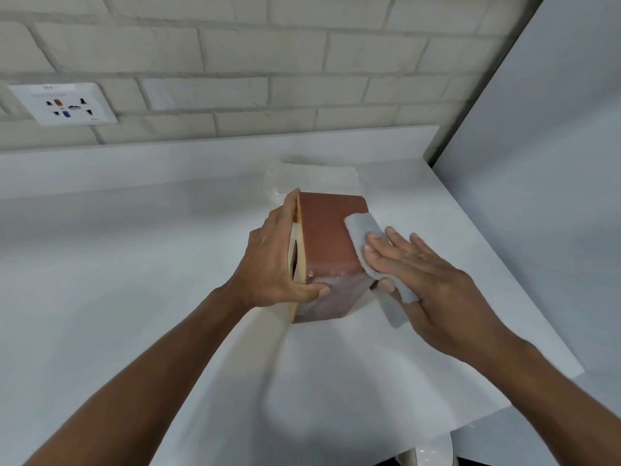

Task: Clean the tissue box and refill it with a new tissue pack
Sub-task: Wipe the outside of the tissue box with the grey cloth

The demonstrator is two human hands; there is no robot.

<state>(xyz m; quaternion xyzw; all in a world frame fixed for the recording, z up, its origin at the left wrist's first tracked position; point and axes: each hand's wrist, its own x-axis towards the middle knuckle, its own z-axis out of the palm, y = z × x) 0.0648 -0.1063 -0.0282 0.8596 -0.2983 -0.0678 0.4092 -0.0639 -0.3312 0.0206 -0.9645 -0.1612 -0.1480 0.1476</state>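
Counter: white, under brick wall.
Tissue box: brown, on its side, between both hands.
Pack: possibly clear-wrapped, behind box; blurred.
Left hand: clasps box's left face, thumb across near end.
Right hand: fingers flat, pressing cloth on box's right edge.

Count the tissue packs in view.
1: a pale wrapped tissue pack on the counter just behind the tissue box, partly hidden by it.

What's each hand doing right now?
Left hand: grips the tissue box.
Right hand: flat, pressing the cloth against the box.
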